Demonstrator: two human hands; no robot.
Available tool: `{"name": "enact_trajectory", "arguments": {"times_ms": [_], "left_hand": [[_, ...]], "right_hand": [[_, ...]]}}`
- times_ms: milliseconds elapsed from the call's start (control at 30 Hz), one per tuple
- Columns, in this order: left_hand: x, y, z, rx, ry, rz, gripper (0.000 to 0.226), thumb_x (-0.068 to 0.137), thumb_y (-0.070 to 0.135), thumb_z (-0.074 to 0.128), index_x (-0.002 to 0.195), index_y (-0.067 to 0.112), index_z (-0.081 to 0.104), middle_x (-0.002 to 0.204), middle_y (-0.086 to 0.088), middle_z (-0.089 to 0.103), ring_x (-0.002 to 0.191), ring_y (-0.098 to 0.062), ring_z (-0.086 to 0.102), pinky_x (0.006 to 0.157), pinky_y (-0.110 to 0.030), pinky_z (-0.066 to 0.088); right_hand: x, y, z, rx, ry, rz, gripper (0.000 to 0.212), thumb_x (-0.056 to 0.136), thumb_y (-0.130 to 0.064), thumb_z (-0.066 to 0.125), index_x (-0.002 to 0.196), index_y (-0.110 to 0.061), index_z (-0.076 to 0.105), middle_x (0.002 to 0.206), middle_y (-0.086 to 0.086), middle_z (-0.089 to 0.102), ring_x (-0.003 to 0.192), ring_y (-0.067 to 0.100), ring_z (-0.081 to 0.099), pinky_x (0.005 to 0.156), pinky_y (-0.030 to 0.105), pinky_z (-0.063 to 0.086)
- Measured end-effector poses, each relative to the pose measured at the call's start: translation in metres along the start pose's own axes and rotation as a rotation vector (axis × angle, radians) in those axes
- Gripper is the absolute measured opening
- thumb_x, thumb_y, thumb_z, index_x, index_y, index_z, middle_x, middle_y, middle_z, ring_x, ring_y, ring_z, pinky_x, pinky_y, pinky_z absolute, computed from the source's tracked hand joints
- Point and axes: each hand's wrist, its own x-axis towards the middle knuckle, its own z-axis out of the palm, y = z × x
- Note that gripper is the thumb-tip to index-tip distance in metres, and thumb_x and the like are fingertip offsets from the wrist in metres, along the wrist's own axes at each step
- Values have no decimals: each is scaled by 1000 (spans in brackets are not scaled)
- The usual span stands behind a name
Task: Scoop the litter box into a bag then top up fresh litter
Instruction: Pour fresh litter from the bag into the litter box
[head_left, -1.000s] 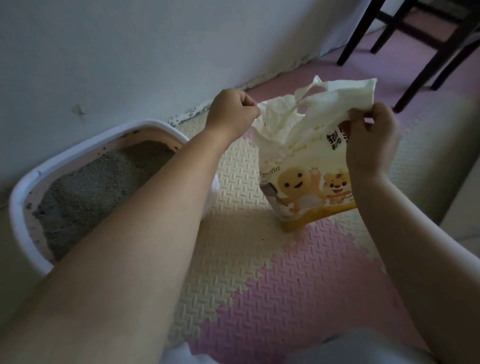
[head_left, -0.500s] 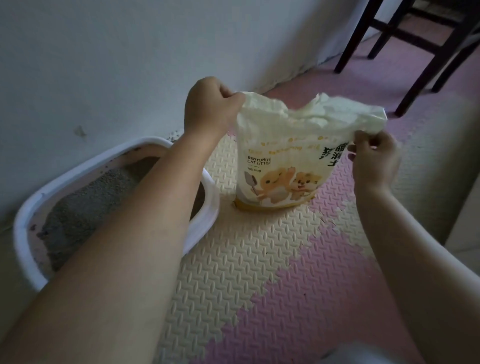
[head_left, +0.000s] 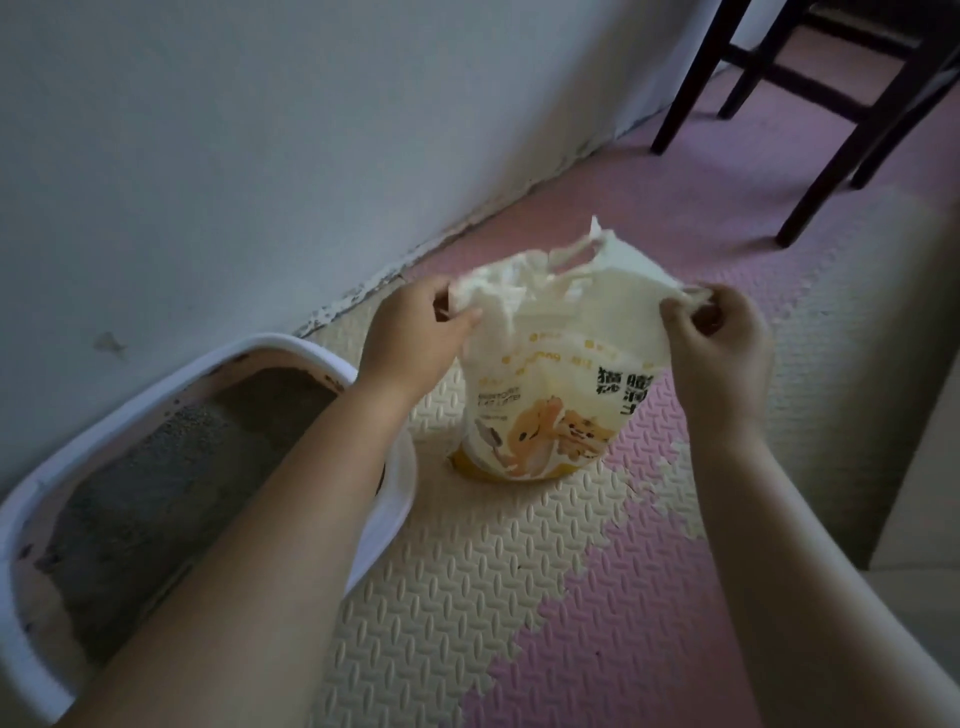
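A cream and yellow bag of cat litter (head_left: 558, 395), printed with cartoon animals, stands upright on the foam floor mat. My left hand (head_left: 415, 332) grips the crumpled top of the bag on its left side. My right hand (head_left: 719, 338) pinches the top on its right side. The bag's mouth is stretched between both hands. To the left, a white litter box (head_left: 280, 345) holds grey litter (head_left: 171, 467); my left forearm crosses over its near right corner.
A white wall (head_left: 260, 156) runs along the back, right behind the litter box. Dark chair legs (head_left: 831, 156) stand at the top right. Pink and cream foam tiles (head_left: 493, 597) cover the floor. A pale cabinet edge (head_left: 924, 467) is at the far right.
The bag has been set down on the mat beside the litter box, and both hands have shifted their hold on its crumpled top, pulling it apart.
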Motion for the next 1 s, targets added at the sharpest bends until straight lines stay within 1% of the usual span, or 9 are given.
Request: {"name": "enact_trajectory", "arguments": {"times_ms": [67, 133, 233, 333, 533, 667, 767, 900, 1000], "left_hand": [[4, 7, -4, 107, -13, -35, 31, 89, 29, 63, 70, 11, 47, 66, -3, 54, 61, -20, 48, 53, -27, 34], [1, 22, -18, 208, -83, -88, 40, 88, 29, 64, 62, 15, 37, 57, 0, 40, 53, -17, 37, 48, -29, 24], [-18, 54, -47, 310, -210, -179, 29, 89, 28, 63, 68, 12, 52, 61, 0, 50, 59, -18, 50, 50, -30, 29], [-38, 110, -85, 333, -258, -228, 21, 92, 27, 60, 78, 11, 60, 64, 4, 54, 65, -19, 55, 50, -28, 31], [-4, 320, -209, 404, -156, -19, 24, 89, 33, 62, 76, 14, 62, 65, 1, 56, 64, -24, 53, 53, -29, 34], [11, 492, -298, 323, -35, 118, 17, 89, 33, 63, 81, 18, 67, 66, 8, 56, 60, -13, 52, 52, -24, 34], [6, 595, -348, 267, 81, 211, 15, 90, 31, 63, 79, 20, 61, 65, 8, 56, 59, -11, 52, 51, -22, 34], [1, 662, -366, 275, 229, 265, 17, 89, 31, 64, 78, 17, 63, 67, 5, 58, 60, -18, 54, 53, -28, 40], [9, 679, -358, 248, 263, 238, 18, 88, 32, 64, 76, 18, 64, 64, 8, 56, 59, -17, 54, 51, -28, 39]], "right_hand": [[10, -6, -14, -118, -80, 53, 11, 87, -20, 63, 98, -21, 66, 81, -10, 64, 72, 6, 61, 62, 16, 50], [18, -18, -34, -307, -193, 83, 11, 87, -18, 62, 96, -20, 69, 78, -9, 65, 70, 7, 59, 56, 17, 45], [23, -48, -73, -567, -349, 99, 12, 88, -22, 59, 92, -22, 71, 83, -4, 69, 75, 16, 59, 58, 27, 43], [20, -96, -116, -624, -415, 110, 13, 89, -23, 59, 91, -24, 72, 87, -4, 71, 78, 18, 60, 58, 28, 40], [88, -281, -240, -412, -304, 40, 12, 89, -19, 61, 90, -21, 73, 78, -11, 64, 75, 10, 58, 59, 23, 40], [147, -424, -347, -347, -236, -95, 10, 87, -22, 65, 92, -20, 73, 72, -13, 60, 71, 9, 58, 58, 9, 34], [173, -513, -423, -294, -168, -191, 8, 85, -27, 66, 89, -24, 72, 71, -15, 61, 67, 4, 56, 58, 10, 36], [193, -570, -485, -269, -124, -297, 10, 83, -27, 65, 86, -21, 72, 72, -8, 64, 66, 8, 56, 60, 26, 43], [214, -580, -499, -280, -101, -328, 9, 83, -27, 67, 86, -20, 73, 76, -10, 65, 69, 5, 56, 61, 22, 41]]}}
